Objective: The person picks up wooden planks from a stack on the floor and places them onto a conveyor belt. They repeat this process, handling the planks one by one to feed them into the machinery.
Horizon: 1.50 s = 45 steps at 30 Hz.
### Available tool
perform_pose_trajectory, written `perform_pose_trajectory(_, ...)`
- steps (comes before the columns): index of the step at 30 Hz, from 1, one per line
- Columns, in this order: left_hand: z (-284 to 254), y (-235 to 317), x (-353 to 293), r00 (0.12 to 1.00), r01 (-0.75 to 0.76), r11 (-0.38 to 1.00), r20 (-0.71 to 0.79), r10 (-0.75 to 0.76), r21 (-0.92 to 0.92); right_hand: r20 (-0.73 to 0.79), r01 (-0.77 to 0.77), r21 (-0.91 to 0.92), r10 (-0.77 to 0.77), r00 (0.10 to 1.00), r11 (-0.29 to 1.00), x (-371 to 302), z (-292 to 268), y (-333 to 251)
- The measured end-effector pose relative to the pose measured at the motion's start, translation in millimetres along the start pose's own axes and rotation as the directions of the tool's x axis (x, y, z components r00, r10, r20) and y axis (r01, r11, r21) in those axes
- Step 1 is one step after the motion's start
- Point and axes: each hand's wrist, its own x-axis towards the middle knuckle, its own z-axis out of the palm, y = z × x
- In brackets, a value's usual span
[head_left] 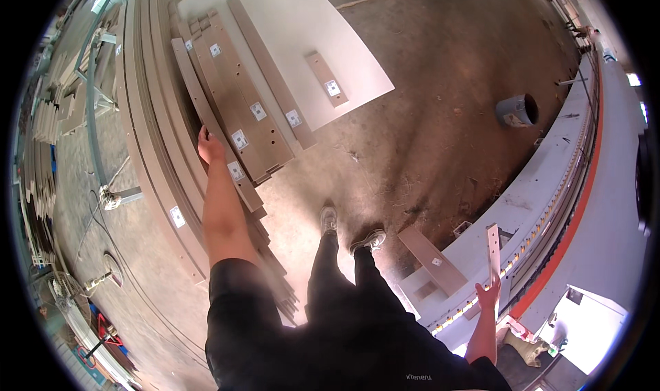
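On the left, my left hand (210,147) is closed at the edge of a long narrow brown board (216,123), which lies along the side of a stack of brown boards (237,95) with white labels and drilled holes. Part of its grip is hidden. Far to the right, my right hand (489,295) has its thumb spread away from the fingers. Its fingers touch or nearly touch a narrow brown strip with holes (493,247), which sticks up beside the long machine (536,205).
A pale sheet (357,68) under the stack carries a short labelled board (326,78). More long boards (148,116) lie left of my arm. A grey bucket (515,110) is tipped over on the floor. Two brown pieces (433,260) rest by the machine.
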Motion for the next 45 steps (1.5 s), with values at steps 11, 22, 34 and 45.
perform_pose_trajectory(11,-10,12,-19,0.98,-0.104,0.985,0.18,0.079,0.134,0.012,-0.08,-0.107,0.082,0.997,0.991,34,0,20)
perform_pose_trajectory(22,2,2,5,0.962,0.12,0.892,0.274,0.005,-0.435,0.006,-0.089,-0.105,0.09,0.996,0.991,39,-8,20)
perform_pose_trajectory(34,-6,-3,15,0.91,0.012,0.993,0.413,0.039,-0.121,-0.008,0.059,-0.147,-0.061,0.998,0.987,30,-24,-27)
perform_pose_trajectory(45,-5,22,-64,0.948,-0.296,0.953,0.145,0.284,0.069,0.006,0.29,-0.176,-0.294,0.956,0.941,43,8,-9)
